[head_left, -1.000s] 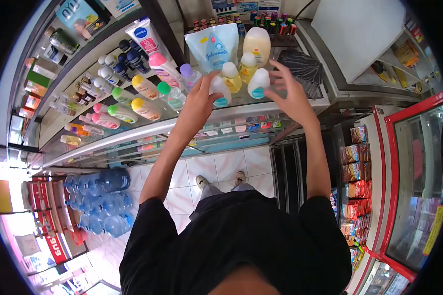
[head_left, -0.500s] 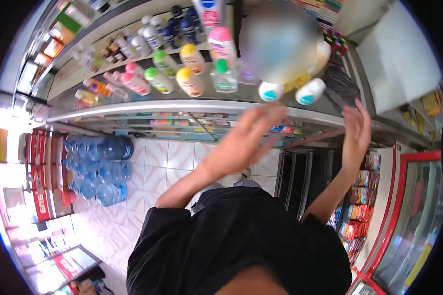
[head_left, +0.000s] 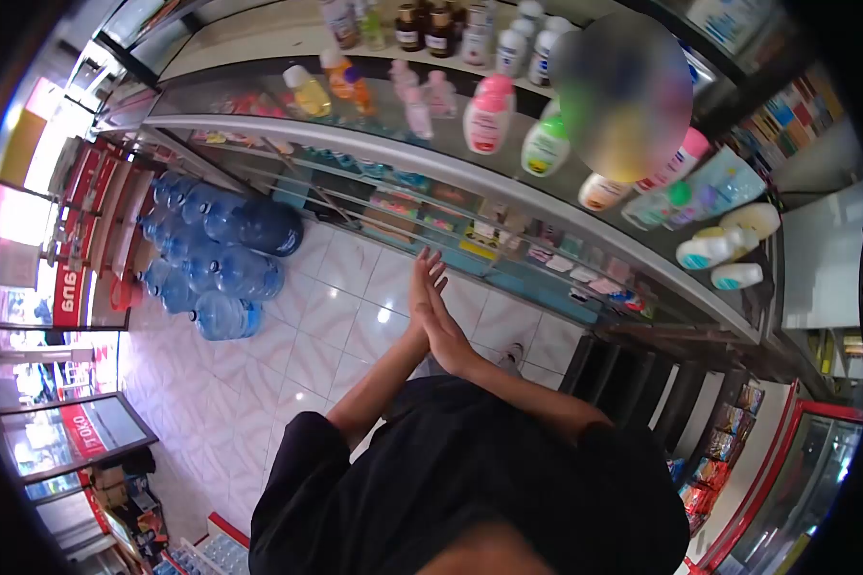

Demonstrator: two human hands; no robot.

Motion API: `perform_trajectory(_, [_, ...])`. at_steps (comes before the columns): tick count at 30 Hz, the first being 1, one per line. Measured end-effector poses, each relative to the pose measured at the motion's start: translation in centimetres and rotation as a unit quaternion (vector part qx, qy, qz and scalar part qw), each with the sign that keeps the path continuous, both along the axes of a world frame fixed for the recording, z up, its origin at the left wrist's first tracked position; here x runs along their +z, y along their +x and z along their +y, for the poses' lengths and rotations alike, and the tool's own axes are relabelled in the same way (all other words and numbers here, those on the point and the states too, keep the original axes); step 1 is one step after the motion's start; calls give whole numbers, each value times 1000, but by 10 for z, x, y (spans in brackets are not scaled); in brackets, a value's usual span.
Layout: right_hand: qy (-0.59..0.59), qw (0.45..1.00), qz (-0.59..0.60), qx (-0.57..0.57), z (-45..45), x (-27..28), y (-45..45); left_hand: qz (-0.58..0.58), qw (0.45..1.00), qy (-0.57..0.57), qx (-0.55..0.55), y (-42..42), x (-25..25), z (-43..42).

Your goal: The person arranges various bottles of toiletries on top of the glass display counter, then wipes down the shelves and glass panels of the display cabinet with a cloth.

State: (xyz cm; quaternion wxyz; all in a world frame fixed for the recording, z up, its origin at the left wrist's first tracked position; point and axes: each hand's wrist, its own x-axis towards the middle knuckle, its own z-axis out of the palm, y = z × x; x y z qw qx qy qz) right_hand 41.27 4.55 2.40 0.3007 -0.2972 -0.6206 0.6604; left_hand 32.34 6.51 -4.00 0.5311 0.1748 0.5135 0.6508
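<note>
My left hand [head_left: 421,292] and my right hand [head_left: 445,335] are pressed palm to palm in front of my body, over the tiled floor. Their fingers are stretched out, and no object shows between them. Beyond them, bottles line the glass-topped counter [head_left: 374,153]. Among these are a pink bottle [head_left: 488,120], a green-capped bottle [head_left: 547,144] and a yellow bottle [head_left: 309,93]. Two white bottles with teal labels, one upper [head_left: 708,249] and one lower [head_left: 736,277], lie or lean near the right end. A blurred patch covers part of the row.
Large blue water bottles [head_left: 225,273] stand on the floor at the left. Dark steps or racks [head_left: 609,374] are at the right, near snack packets [head_left: 711,471] and a red-framed glass case [head_left: 815,479]. The counter's edge [head_left: 585,230] runs across the view.
Both hands have left the bottles, drawn back toward my body and come together. The view has turned left, so the counter now slants down to the right.
</note>
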Motion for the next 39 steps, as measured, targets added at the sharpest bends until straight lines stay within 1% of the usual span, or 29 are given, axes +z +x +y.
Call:
perform_trajectory(1, [-4,999,-32,10,0,-19,-22,-92,994,-55,19,-28,-18,3])
perform_trajectory(2, [80,996,-43,20,2,-43,-40,-180,982,-50,14,-52,-24,-3])
perform_trajectory(3, [165,984,-54,28,8,-72,-57,-266,963,-45,7,-74,-27,-7])
perform_trajectory(4, [249,966,-65,35,16,-87,-72,-349,936,-39,-1,-96,-28,-10])
perform_trajectory(6, [374,906,-171,102,40,-93,-82,-393,914,27,-100,-137,-30,-29])
perform_trajectory(7, [430,865,-223,132,54,-94,-84,-413,896,58,-151,-147,-17,-36])
perform_trajectory(8, [426,872,-219,107,67,-95,-86,-306,947,-33,-98,-148,-4,-38])
perform_trajectory(9, [305,942,-124,70,85,-115,-89,-245,963,-52,-102,-151,4,-37])
perform_trajectory(10, [322,932,-167,23,101,-115,-91,-183,975,-70,-106,-154,8,-36])
perform_trajectory(11, [310,940,-141,-28,119,-120,-87,-122,983,-88,-109,-158,10,-34])
perform_trajectory(12, [353,928,-88,-85,140,-110,-87,-70,989,-88,-99,-163,5,-26])
perform_trajectory(13, [315,935,-82,-140,159,-104,-88,17,988,-92,-122,-168,-3,-13])
perform_trajectory(14, [276,939,-75,-193,177,-99,-89,104,980,-95,-142,-172,-13,5])
perform_trajectory(15, [272,928,-142,-211,195,-94,-89,191,963,-98,-161,-176,-21,23])
perform_trajectory(16, [266,913,-208,-227,212,-89,-89,316,941,-40,-116,-174,-25,43])
perform_trajectory(17, [322,899,-186,-232,231,-91,-91,435,898,18,-67,-169,-27,64])
perform_trajectory(18, [376,881,-163,-237,251,-96,-94,508,860,51,-12,-160,-4,82])
perform_trajectory(19, [405,870,-153,-237,267,-99,-97,575,813,84,43,-150,20,98])
perform_trajectory(22, [378,883,-162,-226,294,-98,-102,628,764,97,112,-139,8,143])
perform_trajectory(25, [348,900,-161,-206,305,-100,-104,722,685,95,23,-146,-18,168])
perform_trajectory(26, [339,905,-160,-201,305,-100,-105,738,666,107,12,-148,-25,173])
perform_trajectory(27, [331,910,-159,-195,306,-99,-105,744,655,132,19,-151,-24,175])
perform_trajectory(29, [316,918,-154,-185,308,-98,-104,756,647,102,12,-155,-37,188])
perform_trajectory(30, [308,922,-151,-179,308,-96,-104,715,690,97,54,-156,-40,195])
perform_trajectory(32, [297,928,-147,-169,310,-93,-107,701,701,126,33,-161,-26,196])
perform_trajectory(34, [286,934,-144,-157,308,-85,-105,643,745,172,48,-161,-27,196])
perform_trajectory(37, [271,943,-147,-129,297,-69,-96,577,806,131,1,-160,-25,199])
perform_trajectory(38, [268,944,-148,-119,295,-62,-95,595,795,118,-10,-161,-22,199])
perform_trajectory(39, [266,946,-149,-110,294,-56,-97,622,768,151,-7,-163,-20,198])
